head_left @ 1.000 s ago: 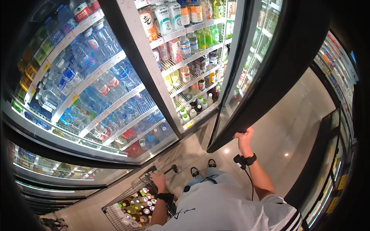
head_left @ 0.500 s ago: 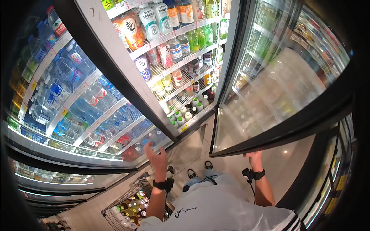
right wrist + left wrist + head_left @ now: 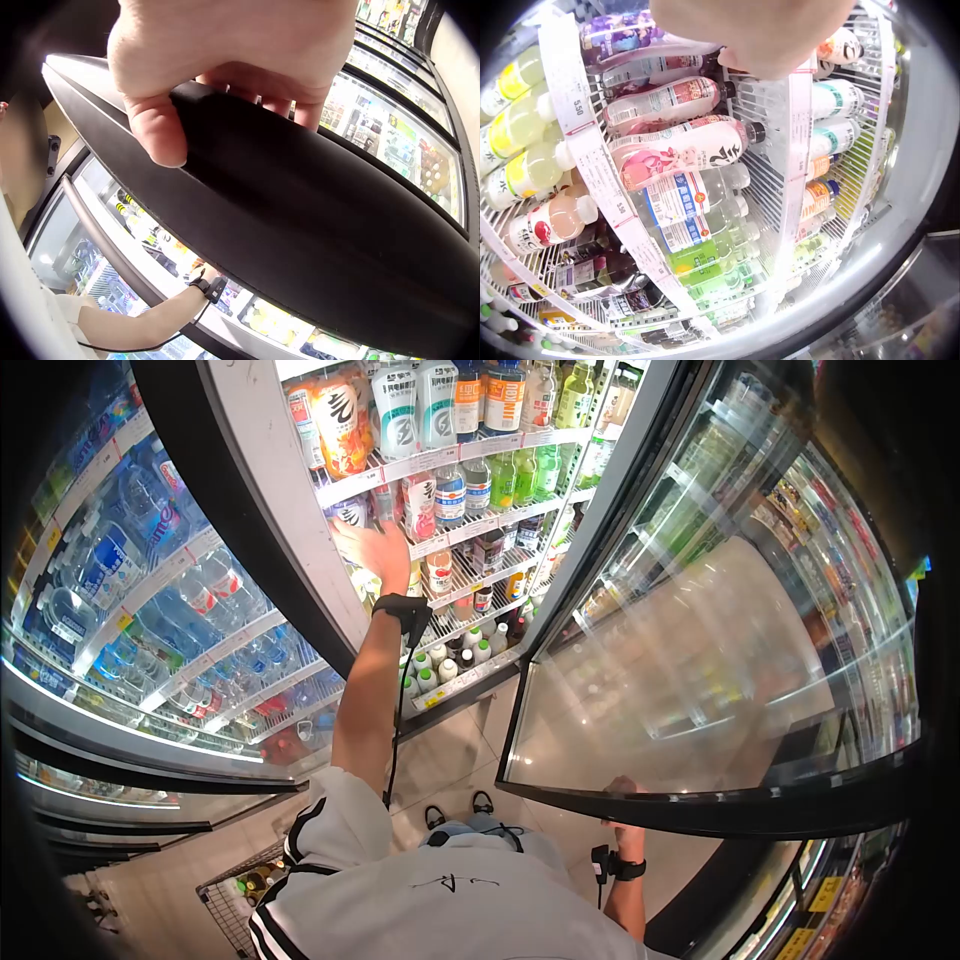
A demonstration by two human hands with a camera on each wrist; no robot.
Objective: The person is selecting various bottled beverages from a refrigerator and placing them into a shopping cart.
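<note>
My left hand [image 3: 375, 552] reaches into the lit drinks fridge, fingers extended at a shelf beside a purple-labelled bottle [image 3: 350, 513]. In the left wrist view the hand [image 3: 757, 34] covers the top edge, by the neck end of the purple bottle [image 3: 622, 39]; whether it touches the bottle is unclear. White-and-pink bottles [image 3: 682, 155] lie just below it in that view. My right hand [image 3: 627, 832] holds the black edge of the open glass door [image 3: 720, 812]. In the right wrist view, the thumb of that hand [image 3: 232, 56] presses one side of the door frame [image 3: 300, 202], its fingers round the other.
Closed fridge doors with water bottles [image 3: 110, 555] stand at the left. A wire cart [image 3: 225, 895] holding bottles is at the lower left, partly hidden by the person's body. Another display case [image 3: 815, 895] stands at the lower right.
My left hand has moved from the cart up and forward into the fridge. The door has swung wider, with my right hand at its edge. The view has come closer to the shelves.
</note>
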